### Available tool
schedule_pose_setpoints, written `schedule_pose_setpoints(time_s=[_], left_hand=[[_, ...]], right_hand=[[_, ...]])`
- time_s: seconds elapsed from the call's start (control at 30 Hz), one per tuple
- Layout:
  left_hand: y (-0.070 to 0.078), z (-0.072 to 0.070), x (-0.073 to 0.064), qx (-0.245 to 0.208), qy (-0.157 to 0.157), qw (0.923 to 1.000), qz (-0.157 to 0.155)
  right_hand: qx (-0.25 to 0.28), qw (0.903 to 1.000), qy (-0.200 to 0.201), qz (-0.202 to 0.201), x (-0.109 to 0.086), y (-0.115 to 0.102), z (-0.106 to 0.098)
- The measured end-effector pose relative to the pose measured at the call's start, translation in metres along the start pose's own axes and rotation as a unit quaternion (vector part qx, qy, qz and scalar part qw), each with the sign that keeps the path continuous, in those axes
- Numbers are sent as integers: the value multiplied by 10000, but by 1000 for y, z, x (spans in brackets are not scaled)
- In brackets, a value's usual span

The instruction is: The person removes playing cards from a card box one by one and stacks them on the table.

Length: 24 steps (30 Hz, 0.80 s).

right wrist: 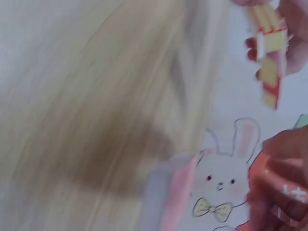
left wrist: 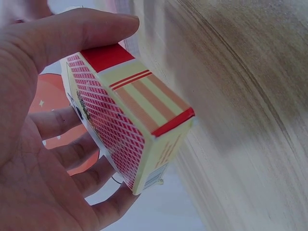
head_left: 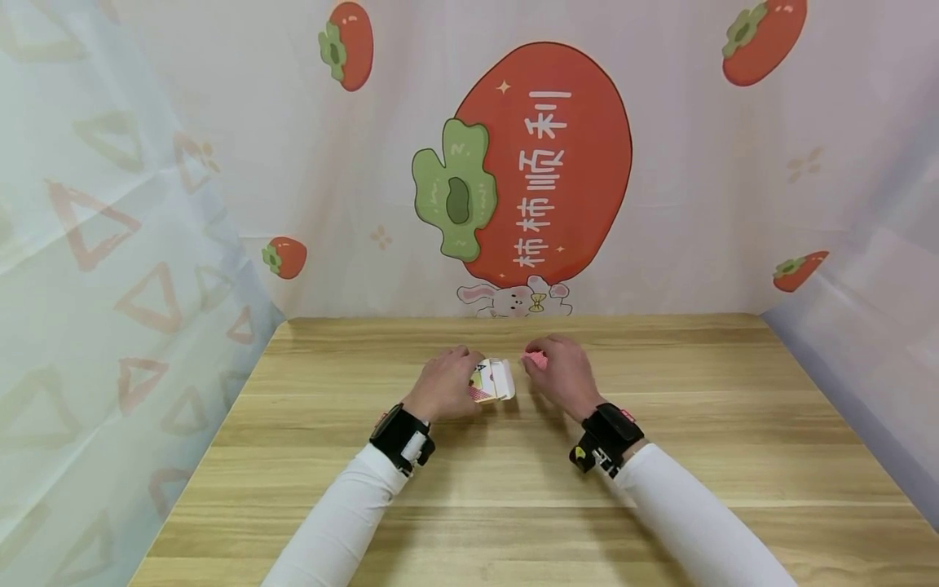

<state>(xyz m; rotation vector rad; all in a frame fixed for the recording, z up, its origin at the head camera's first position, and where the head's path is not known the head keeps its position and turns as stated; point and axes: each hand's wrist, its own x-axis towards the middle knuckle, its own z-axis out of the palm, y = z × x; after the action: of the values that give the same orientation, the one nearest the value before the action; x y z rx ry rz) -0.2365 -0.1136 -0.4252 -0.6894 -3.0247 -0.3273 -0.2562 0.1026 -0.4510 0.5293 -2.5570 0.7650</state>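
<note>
Red card pack [head_left: 538, 359] beside an open box [head_left: 482, 383]

Over the pale wooden table [head_left: 469, 522], I see a person's left hand [head_left: 446, 385] gripping the open box, thumb along one narrow side, other fingers spread along the opposite edge. Its white flap [head_left: 504, 379] points towards the right hand [head_left: 566, 375], whose thumb and fingers pinch the red card pack, just across a gap. If the two are to meet, I'd hold the box steady without squeezing its walls, leave the flap out of the way, square the pack's edges and line it up with the mouth; a tilted pack could catch there
</note>
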Motion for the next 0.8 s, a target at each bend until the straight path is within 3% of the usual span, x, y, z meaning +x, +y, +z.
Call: schedule_pose_setpoints(time_s=[0.17, 0.27, 0.43, 0.8], left_hand=[[1, -1, 0, 29, 15, 10000, 10], [2, -1, 1, 61, 11, 10000, 24], [3, -1, 2, 62, 22, 10000, 74], [6, 1, 4, 112, 79, 9995, 285]], right_hand=[[613, 9927, -272, -1002, 1, -16, -3], [489, 9905, -572, -1150, 1, -24, -4], [312, 9924, -862, -818, 1, -29, -4], [678, 9900, -1240, 14, 1, -29, 1]])
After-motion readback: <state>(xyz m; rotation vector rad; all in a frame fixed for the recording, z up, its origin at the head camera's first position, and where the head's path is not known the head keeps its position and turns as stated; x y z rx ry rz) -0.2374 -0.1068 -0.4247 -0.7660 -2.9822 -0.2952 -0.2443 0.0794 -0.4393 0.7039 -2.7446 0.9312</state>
